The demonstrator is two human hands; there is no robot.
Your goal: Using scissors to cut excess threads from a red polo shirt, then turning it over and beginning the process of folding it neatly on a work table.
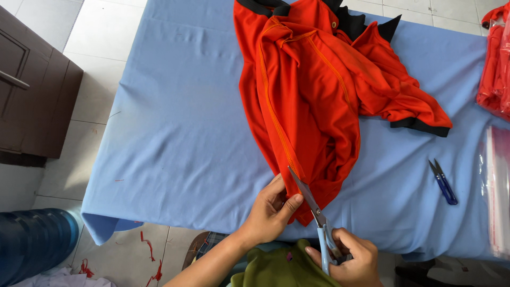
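An orange-red shirt with black collar and cuffs lies crumpled on a table covered in light blue cloth. My left hand pinches the shirt's lower hem near the table's front edge. My right hand grips light blue scissors, whose blades point up-left along the hem seam beside my left thumb.
Small blue thread snips lie on the cloth at the right. Clear plastic bags and more red garments sit at the right edge. A dark wooden cabinet stands left, a blue water jug below it. Red thread scraps litter the tiled floor.
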